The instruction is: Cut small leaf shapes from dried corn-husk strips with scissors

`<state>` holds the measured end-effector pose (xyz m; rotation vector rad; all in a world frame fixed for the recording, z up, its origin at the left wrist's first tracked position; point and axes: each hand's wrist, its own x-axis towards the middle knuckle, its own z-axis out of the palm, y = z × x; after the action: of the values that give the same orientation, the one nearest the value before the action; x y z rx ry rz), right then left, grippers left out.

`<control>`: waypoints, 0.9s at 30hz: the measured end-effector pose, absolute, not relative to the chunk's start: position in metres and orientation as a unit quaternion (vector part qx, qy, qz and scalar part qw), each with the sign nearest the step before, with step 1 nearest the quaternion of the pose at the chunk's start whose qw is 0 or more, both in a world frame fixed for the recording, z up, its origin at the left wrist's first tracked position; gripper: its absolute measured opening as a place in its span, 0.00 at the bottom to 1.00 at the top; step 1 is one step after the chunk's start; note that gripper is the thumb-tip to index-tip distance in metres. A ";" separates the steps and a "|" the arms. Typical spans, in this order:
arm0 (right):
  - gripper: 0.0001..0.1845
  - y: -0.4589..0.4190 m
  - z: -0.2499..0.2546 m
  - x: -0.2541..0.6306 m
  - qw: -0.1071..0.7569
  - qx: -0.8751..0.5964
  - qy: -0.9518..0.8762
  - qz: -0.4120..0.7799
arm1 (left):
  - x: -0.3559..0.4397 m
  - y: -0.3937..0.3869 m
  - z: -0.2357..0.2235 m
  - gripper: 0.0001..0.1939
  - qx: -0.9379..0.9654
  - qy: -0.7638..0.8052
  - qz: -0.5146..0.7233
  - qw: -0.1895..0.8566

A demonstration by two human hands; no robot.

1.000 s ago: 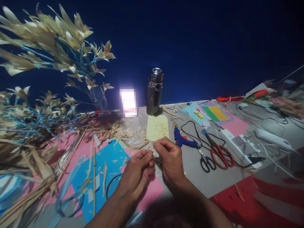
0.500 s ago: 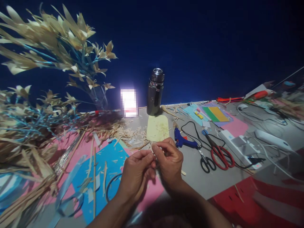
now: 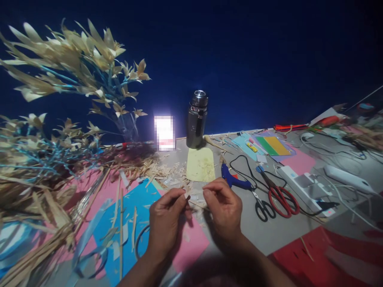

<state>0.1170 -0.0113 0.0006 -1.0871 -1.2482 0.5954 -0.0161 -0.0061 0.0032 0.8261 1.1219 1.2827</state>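
Note:
My left hand (image 3: pixel 167 219) is closed in a pinch, thumb against forefinger. At its fingertips shows a small pale scrap (image 3: pixel 187 196), too small to name for sure. A short gap to the right, my right hand (image 3: pixel 224 209) is also pinched, and whatever lies between its fingertips is hidden. Beneath the hands are a pink sheet (image 3: pixel 194 241) and a blue sheet (image 3: pixel 134 209) strewn with dry husk slivers. Beyond the right hand lies a blue glue gun (image 3: pixel 235 181), near black-handled scissors (image 3: pixel 265 209) and red-handled scissors (image 3: pixel 283 201).
A dark flask (image 3: pixel 196 123) stands behind a yellow pad (image 3: pixel 200 164), next to a bright blurred panel (image 3: pixel 164 133). Dried-husk flowers on blue stems (image 3: pixel 110 75) rise at left. A white power strip (image 3: pixel 299 189) with cables and a red sheet (image 3: pixel 314 255) lie right.
My hands have moved apart, the right one going rightward, from fingertips nearly touching to a visible gap. The whole view has shifted slightly.

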 end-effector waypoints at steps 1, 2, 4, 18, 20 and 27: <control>0.05 -0.012 0.001 0.118 0.626 -0.481 -0.557 0.258 | -0.017 -0.006 0.004 0.07 0.370 0.479 0.554 0.572; 0.05 -0.013 0.002 0.118 0.615 -0.485 -0.565 0.259 | -0.018 -0.006 0.004 0.07 0.384 0.474 0.557 0.564; 0.06 -0.014 0.001 0.116 0.600 -0.490 -0.572 0.271 | -0.019 -0.006 0.006 0.08 0.404 0.461 0.556 0.562; 0.06 -0.014 0.001 0.120 0.598 -0.450 -0.608 0.266 | -0.021 -0.007 0.006 0.10 0.358 0.411 0.514 0.662; 0.06 -0.016 0.002 0.118 0.596 -0.459 -0.604 0.264 | -0.021 -0.008 0.005 0.11 0.366 0.407 0.513 0.661; 0.04 -0.020 0.007 0.112 0.572 -0.499 -0.575 0.306 | -0.018 -0.010 0.001 0.11 0.292 0.385 0.508 0.713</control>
<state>0.1123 -0.0204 0.0067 -1.1706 -1.3478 0.7170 -0.0183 -0.0104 0.0012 0.6468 0.8543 1.1269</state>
